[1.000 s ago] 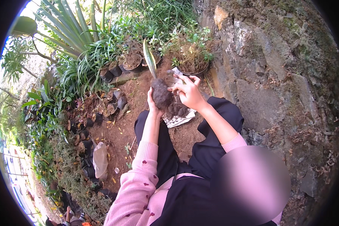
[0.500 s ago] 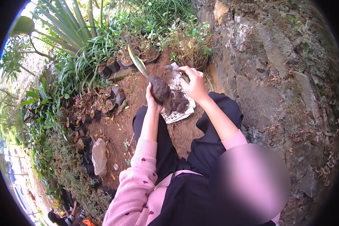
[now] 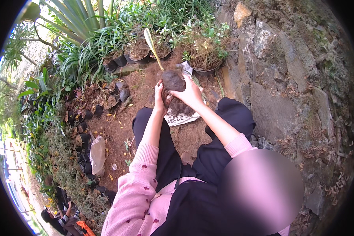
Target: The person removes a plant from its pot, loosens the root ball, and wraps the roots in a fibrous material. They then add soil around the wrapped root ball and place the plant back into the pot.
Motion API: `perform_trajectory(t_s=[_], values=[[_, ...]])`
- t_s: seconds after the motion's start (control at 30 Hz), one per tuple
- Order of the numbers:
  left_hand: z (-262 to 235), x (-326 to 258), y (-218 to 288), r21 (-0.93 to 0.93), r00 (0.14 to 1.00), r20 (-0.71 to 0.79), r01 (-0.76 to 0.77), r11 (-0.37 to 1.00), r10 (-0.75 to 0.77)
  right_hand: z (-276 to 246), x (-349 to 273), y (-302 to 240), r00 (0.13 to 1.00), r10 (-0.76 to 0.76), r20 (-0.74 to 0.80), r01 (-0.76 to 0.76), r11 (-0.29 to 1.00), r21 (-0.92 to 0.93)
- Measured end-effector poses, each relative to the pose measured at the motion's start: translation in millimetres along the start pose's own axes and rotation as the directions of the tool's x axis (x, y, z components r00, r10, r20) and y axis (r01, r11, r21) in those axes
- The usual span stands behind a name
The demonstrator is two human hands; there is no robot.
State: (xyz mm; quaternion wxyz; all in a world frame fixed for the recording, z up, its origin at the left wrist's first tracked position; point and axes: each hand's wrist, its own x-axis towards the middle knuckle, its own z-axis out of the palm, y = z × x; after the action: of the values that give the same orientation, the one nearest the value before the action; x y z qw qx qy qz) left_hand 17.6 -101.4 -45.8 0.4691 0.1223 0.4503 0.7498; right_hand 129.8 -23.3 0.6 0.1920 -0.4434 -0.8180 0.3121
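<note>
Between my two hands I hold a round, dark brown root ball of soil. A single long, pale yellow-green leaf rises from its top and leans to the left. My left hand grips the ball's left side, its fingers smeared with soil. From the right, my right hand clasps the ball, thumb across its lower front. Fine brown root fibres spread out around it. Below and behind my hands lies a white sheet with loose dark soil on it.
Potted plants and black grow bags stand ahead and along the left. To the right rises a rough rock wall. A pale plastic bag lies on the dirt at my left. Another person is at the lower left.
My right hand, raised apart with bent fingers before, has come in to clasp the root ball. The ball has moved slightly up and right, and its leaf stands more upright.
</note>
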Motion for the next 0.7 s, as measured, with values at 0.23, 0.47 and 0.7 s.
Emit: perform_trajectory(t_s=[0.23, 0.47, 0.7], values=[[-12.8, 5.3, 13.1, 0.183, 0.993, 0.078, 0.069, 0.981, -0.084, 26.8, 51.5, 61.6, 0.842, 0.066, 0.536, -0.504, 0.455, 0.735], [-36.9, 16.6, 19.1, 0.84, 0.996, 0.024, -0.069, 0.538, 0.089, 125.8, 30.0, 161.5, 0.823, 0.169, 0.542, -0.566, 0.332, 0.755], [-30.9, 15.7, 55.6, 0.833, 0.999, -0.039, 0.033, 0.553, -0.001, 194.6, -8.4, 221.2, 0.751, 0.371, 0.545, -0.659, 0.392, 0.642]])
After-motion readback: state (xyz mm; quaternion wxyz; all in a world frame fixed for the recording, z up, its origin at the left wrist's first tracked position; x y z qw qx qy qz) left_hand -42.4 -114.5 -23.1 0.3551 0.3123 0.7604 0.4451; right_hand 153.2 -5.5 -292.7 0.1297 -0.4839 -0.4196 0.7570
